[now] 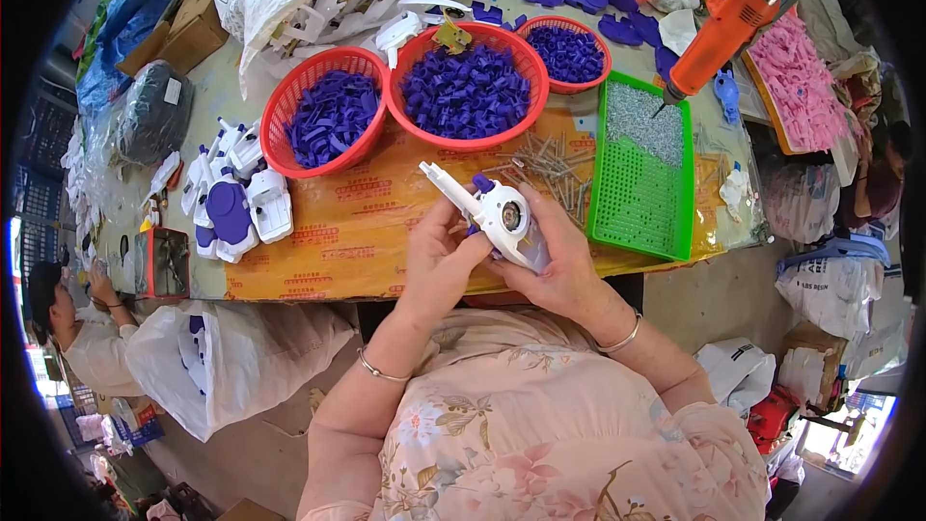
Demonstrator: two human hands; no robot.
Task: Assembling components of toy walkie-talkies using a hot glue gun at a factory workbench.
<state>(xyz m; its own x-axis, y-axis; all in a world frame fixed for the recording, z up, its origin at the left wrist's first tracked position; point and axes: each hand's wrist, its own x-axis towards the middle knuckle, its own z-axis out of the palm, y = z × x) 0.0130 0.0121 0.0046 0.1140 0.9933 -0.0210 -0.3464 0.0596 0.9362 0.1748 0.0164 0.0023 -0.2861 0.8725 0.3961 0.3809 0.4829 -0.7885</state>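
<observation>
Between my two hands, just above the near edge of the table, is a white plastic toy body point(504, 217) with a long white arm, a round opening and purple parts. My left hand point(439, 256) grips its left side, thumb against the lower part. Fingers of my right hand point(564, 256) wrap round its right side. Beyond my hands stand red baskets of small purple plastic parts, the middle basket point(466, 138) being the largest. Loose metal rods point(552, 169) lie just past my right hand, beside a green tray point(600, 217) of small screws.
An orange electric screwdriver point(719, 34) hangs over the green tray. Left of the baskets sits a pile of white and purple assemblies point(231, 212). A white sack point(256, 5) of white parts stands behind. At far left another person point(96, 338) works.
</observation>
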